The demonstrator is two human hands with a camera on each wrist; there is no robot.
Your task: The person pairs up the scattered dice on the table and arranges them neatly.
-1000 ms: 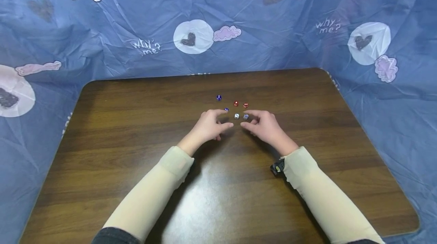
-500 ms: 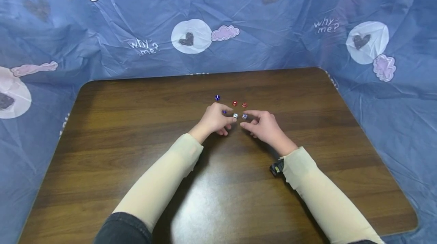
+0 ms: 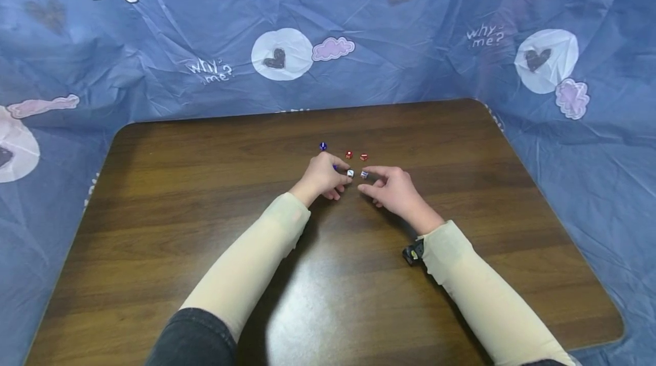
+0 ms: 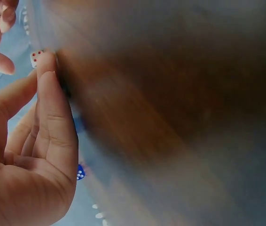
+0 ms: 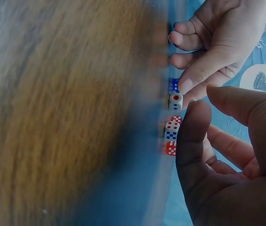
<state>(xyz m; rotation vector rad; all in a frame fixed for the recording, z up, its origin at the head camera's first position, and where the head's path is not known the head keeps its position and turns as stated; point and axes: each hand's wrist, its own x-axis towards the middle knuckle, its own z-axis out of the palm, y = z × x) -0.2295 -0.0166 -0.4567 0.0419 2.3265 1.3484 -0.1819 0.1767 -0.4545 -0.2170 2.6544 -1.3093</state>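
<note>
In the head view my left hand (image 3: 323,175) reaches over a white die (image 3: 350,173), thumb and index fingertip on either side of it. The right wrist view shows that white die (image 5: 176,101) beside the left thumb; firm contact is hard to tell. A blue die (image 3: 335,167) lies partly hidden by the left index finger. My right hand (image 3: 394,189) bends around a second white die (image 3: 364,175), thumb and index spread apart. In the right wrist view this white die (image 5: 172,130) stands apart from the left one. The left wrist view has a white die (image 4: 36,58) beyond the fingertip.
Two red dice, one left (image 3: 349,155) and one right (image 3: 364,156), lie just behind the white ones. Another blue die (image 3: 323,146) sits farther back left. Everything rests on a brown wooden table (image 3: 205,184), with a blue printed cloth (image 3: 389,53) hanging behind it.
My left hand has moved forward and right, bringing its thumb and index finger to the left white die. The right hand stays around the other white die. The dice keep their arrangement.
</note>
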